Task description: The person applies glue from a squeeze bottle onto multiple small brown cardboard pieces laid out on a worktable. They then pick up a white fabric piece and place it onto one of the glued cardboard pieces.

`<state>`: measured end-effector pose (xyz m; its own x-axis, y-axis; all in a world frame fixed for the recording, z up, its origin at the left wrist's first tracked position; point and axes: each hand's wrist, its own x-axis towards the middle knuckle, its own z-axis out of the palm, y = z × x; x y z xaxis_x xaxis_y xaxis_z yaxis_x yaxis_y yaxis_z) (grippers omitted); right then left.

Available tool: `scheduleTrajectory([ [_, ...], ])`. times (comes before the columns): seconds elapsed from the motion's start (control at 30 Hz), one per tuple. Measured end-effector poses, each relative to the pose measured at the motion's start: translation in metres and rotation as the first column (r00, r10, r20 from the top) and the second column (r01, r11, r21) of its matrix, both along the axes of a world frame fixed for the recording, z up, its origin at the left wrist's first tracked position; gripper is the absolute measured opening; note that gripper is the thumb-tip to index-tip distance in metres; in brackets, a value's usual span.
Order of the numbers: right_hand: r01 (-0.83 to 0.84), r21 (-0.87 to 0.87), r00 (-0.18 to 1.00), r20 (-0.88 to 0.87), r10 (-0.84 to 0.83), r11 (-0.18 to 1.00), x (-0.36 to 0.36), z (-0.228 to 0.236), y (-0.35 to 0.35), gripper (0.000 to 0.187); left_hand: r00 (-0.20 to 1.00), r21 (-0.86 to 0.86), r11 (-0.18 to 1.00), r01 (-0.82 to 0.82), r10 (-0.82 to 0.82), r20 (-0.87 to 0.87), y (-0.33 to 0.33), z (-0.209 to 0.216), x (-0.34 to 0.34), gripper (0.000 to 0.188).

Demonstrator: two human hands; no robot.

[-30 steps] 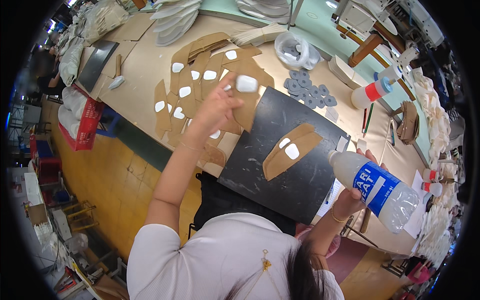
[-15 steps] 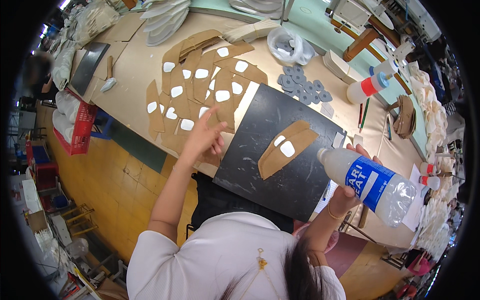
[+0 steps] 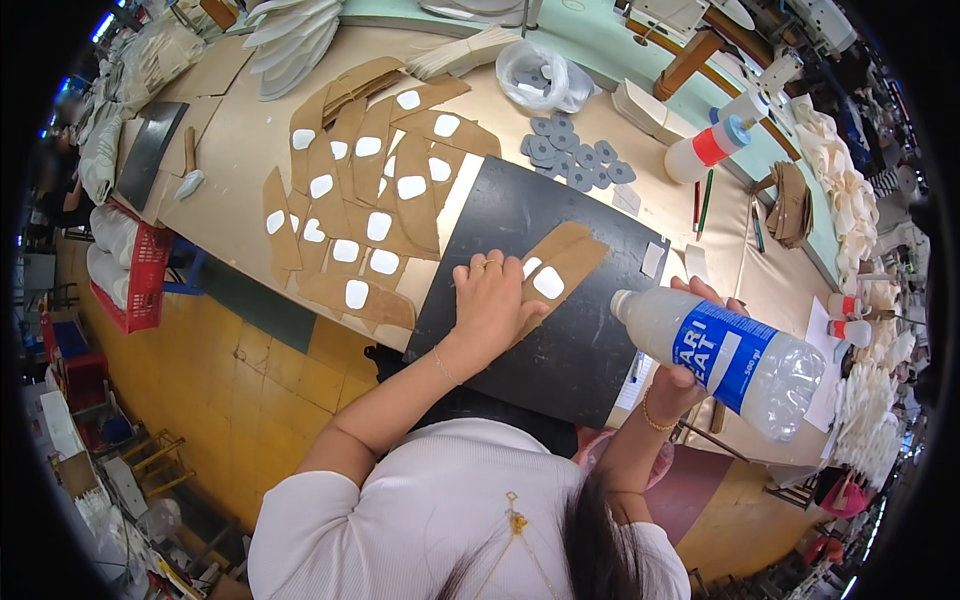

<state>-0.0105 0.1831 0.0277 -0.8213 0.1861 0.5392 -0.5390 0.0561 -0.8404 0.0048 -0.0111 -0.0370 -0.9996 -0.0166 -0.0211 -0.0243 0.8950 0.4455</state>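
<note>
Shifting work over, I've got left hand point(image 3: 489, 302) on curved brown fabric piece point(image 3: 575, 262) (grip unclear), right hand point(image 3: 679, 389) clutching blue-labelled clear plastic bottle point(image 3: 722, 360).

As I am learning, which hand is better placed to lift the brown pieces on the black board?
Probably the left hand: it is at the edge of the brown pieces, while the right hand holds a bottle.

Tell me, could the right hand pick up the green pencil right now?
Probably not: the right hand has its fingers wrapped around the plastic bottle, so it seems too full to take the green pencil.
</note>
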Motion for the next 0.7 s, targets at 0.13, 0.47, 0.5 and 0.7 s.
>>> scheduleTrajectory([
  [0.13,-0.014,-0.032,0.999,0.028,0.015,0.999,0.0,0.002,-0.005,0.095,0.998,0.049,0.998,0.046,-0.044,-0.035,0.0,-0.003,0.001,0.037],
  [0.47,-0.015,-0.049,0.999,0.037,0.017,0.999,0.004,0.005,-0.005,0.096,0.791,0.891,0.011,-0.453,-0.456,0.408,-0.005,-0.021,-0.007,0.036],
  [0.5,-0.016,-0.047,0.999,0.038,0.018,0.999,0.004,0.005,-0.005,0.096,0.765,0.851,-0.085,-0.519,-0.492,0.417,-0.005,-0.005,-0.008,0.042],
  [0.7,-0.113,-0.202,0.991,0.051,0.126,0.973,0.006,0.003,-0.017,0.099,0.894,0.944,-0.053,-0.327,-0.34,0.291,0.009,0.015,-0.005,0.053],
])
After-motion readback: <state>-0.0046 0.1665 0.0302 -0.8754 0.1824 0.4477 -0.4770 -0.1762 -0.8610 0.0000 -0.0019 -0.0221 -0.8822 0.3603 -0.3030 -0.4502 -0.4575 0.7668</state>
